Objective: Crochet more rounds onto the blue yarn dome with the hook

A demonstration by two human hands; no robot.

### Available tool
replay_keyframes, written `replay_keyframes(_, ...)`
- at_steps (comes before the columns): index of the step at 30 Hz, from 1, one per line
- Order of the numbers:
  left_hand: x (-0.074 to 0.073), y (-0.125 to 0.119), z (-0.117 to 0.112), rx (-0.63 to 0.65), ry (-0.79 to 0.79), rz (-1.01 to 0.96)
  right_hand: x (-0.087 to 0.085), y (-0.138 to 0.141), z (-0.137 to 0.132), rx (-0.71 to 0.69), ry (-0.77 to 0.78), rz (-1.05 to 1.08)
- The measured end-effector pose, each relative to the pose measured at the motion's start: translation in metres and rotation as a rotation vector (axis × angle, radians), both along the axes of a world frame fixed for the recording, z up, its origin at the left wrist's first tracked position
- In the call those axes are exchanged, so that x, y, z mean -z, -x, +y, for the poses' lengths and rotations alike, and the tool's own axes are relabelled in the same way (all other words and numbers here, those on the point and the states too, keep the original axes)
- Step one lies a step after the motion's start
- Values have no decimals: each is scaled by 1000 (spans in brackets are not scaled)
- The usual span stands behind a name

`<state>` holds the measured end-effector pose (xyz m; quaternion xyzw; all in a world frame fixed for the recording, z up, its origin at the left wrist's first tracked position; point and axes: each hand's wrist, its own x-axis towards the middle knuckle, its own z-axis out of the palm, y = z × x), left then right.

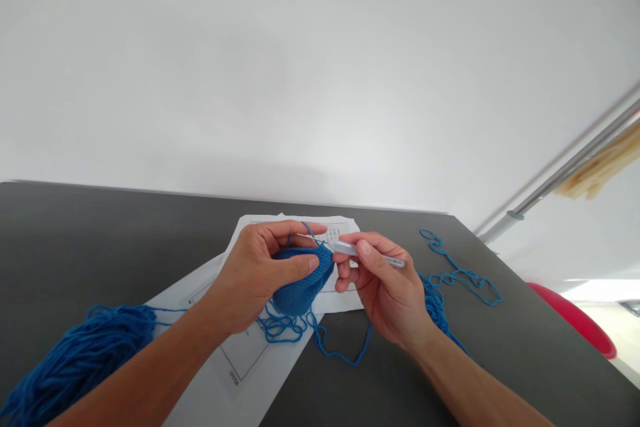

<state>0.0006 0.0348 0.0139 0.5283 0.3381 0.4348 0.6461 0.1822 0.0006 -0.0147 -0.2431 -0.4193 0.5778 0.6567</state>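
Nearest to you, low and left of the crocheted piece, lies a loose hank of blue yarn on the dark counter; part of it runs out of the picture.

Your left hand holds the blue crocheted piece above the printed sheets, thumb pressed on its near face and fingers curled behind it. One strand crosses your raised forefinger. Your right hand sits just right of the piece, thumb and fingers pinching the pale handle of a crochet hook. The metal tip points left to the top edge of the piece; whether it sits in a loop cannot be told.

Risks, as judged:
- The tail of slack yarn lies in open coils right of the piece, with more loops just below it. A pull could draw these into a knot.
- The hank is untied; drawing from it may snag strands.
- If the strand slips off the forefinger, tension goes and the working loop may drop.

Count: two hands, one hook, one crocheted piece, one hank, two paper sheets under the piece, overlapping. A red object shows far right, beyond the counter edge.
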Motion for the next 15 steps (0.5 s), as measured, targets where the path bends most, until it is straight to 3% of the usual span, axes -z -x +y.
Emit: replay_keyframes(15,0,-3,-4,-39,38,22,0,-9,1,39,-103,-113)
